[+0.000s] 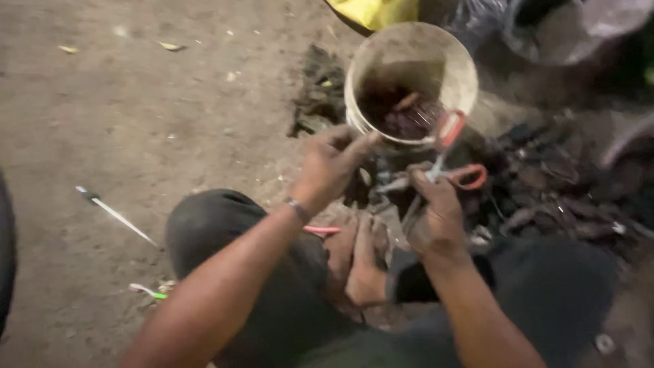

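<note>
Dirt floor (136, 102) fills most of the view, bare packed earth with a few dry leaf bits scattered on it.

Person squatting, dark trousers (225, 225) over both knees, bare feet (357, 262) tucked together between them.

Dark pile of scraps (552, 191) spreads out on the person's right side, blurred, can't tell what the pieces are. Smaller dark heap (317, 92) sits left of the bucket.

White bucket (411, 78) stands upright just beyond the hands, rim dirty, dark reddish bits at the bottom. Yellow bag (375, 10) and dark plastic behind it at the top edge.

Left hand (334, 160) is up at the bucket's near rim, thumb and fingertips pinched together on something small and dark; too blurred to say what. Metal bangle (298, 209) on that wrist.

Right hand (436, 211) is curled shut around scissors (449, 153) with red-orange handles, gripped by the blade end, handles sticking up and away toward the bucket's near rim. One handle loop overlaps the bucket rim in view, the other sits just right of the hand.

Thin red stick (320, 230) lies across near the left knee, partly hidden by the forearm.

Out on the dirt to the left: a white rod (116, 215) with a dark tip, well apart from the hands. Closer to the knee, a small green and white bit (148, 291).
</note>
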A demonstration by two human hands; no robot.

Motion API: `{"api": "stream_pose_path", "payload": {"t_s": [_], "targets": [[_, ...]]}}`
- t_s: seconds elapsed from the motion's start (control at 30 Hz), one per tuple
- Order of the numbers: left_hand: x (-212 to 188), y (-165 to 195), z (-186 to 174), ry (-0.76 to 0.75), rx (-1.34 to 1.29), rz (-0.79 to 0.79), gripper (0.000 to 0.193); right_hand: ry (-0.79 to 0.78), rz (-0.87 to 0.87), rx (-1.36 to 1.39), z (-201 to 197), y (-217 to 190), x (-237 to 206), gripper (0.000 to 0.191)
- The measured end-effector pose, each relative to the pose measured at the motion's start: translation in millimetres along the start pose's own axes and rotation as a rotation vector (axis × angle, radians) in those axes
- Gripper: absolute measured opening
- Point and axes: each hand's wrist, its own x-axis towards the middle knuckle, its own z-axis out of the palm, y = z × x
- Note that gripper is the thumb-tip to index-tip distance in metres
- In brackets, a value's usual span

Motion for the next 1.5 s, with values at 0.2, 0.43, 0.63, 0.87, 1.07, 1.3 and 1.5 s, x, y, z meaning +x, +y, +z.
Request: {"api": "stream_pose_path", "payload": {"t_s": [0.2, 0.43, 0.63, 0.87, 1.07, 1.3, 1.5], "targets": [[-10, 37, -19, 0.077, 0.163, -0.123, 0.033, -0.258, -0.74, -1.266, 24, -27, 8, 0.027], [-13, 20, -18, -0.018, 0.085, 0.232, 0.047, 0.139, -0.136, -0.441, 41, -11, 1, 0.014], [-19, 7, -8, 0.012, 0.249, 0.157, 0.045, 0.17, -0.354, -0.866, 57, -22, -8, 0.016], [-19, 12, -3, 0.167, 0.297, 0.302, 0.051, 0.172, -0.553, -1.135, 61, -3, -14, 0.014], [-9, 8, 0, 0.158, 0.248, 0.226, 0.047, -0.044, -0.918, -1.588, 38, 1, -11, 0.029], [1, 16, -13, 0.031, -0.221, -0.171, 0.035, 0.168, -0.062, -0.06, 37, -45, 3, 0.012], [3, 26, -7, -0.022, -0.364, -0.077, 0.04, 0.131, -0.117, -0.21, 50, -66, 1, 0.011]]}}
